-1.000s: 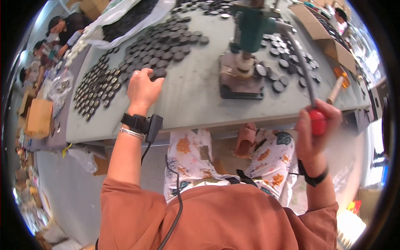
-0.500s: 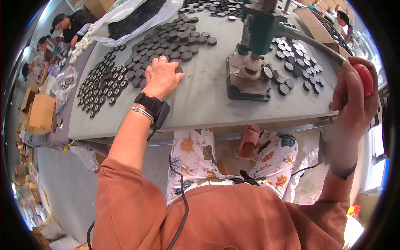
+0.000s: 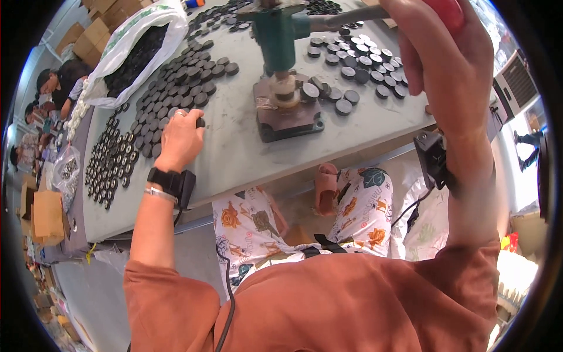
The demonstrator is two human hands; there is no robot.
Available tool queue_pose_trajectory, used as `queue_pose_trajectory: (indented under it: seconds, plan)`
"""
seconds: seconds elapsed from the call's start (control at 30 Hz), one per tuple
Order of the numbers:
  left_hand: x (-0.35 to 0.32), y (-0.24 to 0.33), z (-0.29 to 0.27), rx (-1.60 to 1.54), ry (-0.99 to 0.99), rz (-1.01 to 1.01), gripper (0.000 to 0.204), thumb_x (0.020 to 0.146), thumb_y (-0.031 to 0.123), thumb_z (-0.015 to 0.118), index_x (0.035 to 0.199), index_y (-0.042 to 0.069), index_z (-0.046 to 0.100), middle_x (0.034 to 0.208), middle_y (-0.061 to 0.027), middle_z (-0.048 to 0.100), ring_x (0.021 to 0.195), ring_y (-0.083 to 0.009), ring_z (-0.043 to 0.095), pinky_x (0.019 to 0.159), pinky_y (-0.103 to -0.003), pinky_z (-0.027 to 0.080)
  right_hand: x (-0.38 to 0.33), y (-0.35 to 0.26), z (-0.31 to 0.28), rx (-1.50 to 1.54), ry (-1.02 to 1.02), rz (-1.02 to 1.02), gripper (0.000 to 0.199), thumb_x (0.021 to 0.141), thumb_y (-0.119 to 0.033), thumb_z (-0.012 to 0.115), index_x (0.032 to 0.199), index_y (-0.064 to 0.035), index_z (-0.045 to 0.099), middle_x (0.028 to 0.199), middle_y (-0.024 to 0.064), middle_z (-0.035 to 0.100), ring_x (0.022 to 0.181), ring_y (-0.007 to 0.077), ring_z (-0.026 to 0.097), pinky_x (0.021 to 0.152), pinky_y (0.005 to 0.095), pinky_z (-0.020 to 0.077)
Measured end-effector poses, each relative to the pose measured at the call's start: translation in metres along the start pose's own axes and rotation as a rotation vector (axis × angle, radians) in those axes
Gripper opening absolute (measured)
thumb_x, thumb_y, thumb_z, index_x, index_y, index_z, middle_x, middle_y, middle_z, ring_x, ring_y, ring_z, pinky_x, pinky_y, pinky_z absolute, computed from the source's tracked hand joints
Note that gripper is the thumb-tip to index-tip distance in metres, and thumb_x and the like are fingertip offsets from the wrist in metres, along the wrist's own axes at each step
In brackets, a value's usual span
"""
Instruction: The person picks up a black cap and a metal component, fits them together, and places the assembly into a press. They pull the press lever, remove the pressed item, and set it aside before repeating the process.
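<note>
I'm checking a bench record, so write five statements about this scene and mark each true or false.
1. The right-hand grip is around a red knob. True.
2. The green press stands left of the left-hand grip. False: it stands to its right.
3. The white sack is closed. False: it gapes open, showing dark pieces.
4. Dark discs lie beside the left-hand grip. True.
5. The left wrist is bare. False: it wears a black strap.
</note>
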State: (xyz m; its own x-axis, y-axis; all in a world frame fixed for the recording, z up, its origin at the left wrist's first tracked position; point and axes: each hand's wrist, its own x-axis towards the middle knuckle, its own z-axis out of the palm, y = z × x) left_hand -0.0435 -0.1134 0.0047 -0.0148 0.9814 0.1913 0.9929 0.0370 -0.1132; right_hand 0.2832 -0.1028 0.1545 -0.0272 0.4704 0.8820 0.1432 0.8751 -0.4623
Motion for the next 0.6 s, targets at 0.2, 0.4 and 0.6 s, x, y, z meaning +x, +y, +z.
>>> queue_pose_trajectory:
  seconds: [0.2,0.4,0.6]
  plan:
    - [0.021,0.091,-0.019,-0.914,0.122,0.044,0.041,0.078,0.009,0.067,0.114,-0.003,0.053,0.101,-0.0125,0.062,0.076,-0.0148,0.062,0.069,-0.027,0.051,0.008,0.0,-0.006,0.04,-0.118,-0.043,0.014,0.08,-0.004,0.059,0.072,-0.0058,0.049,0.063,-0.0056,0.047,0.057,0.002,0.041,0.048,0.0204,0.0334]
    - [0.042,0.117,-0.001,-1.063,0.217,0.057,0.052,0.07,0.012,0.073,0.114,-0.006,0.051,0.095,-0.0154,0.064,0.075,-0.0223,0.065,0.071,-0.032,0.052,0.013,0.013,-0.002,0.087,-0.083,-0.075,0.012,0.082,-0.004,0.058,0.072,-0.0061,0.051,0.06,-0.0043,0.049,0.051,0.0017,0.041,0.044,0.019,0.0327]
    - [0.048,0.125,0.006,-1.046,0.258,0.084,0.062,0.069,0.014,0.074,0.12,-0.006,0.046,0.093,-0.0157,0.065,0.076,-0.0221,0.066,0.07,-0.032,0.052,0.036,-0.015,-0.004,-0.122,-0.243,0.219,0.023,0.086,-0.01,0.054,0.063,-0.0066,0.054,0.044,-0.0014,0.046,0.032,0.0042,0.038,0.029,0.0172,0.0262]
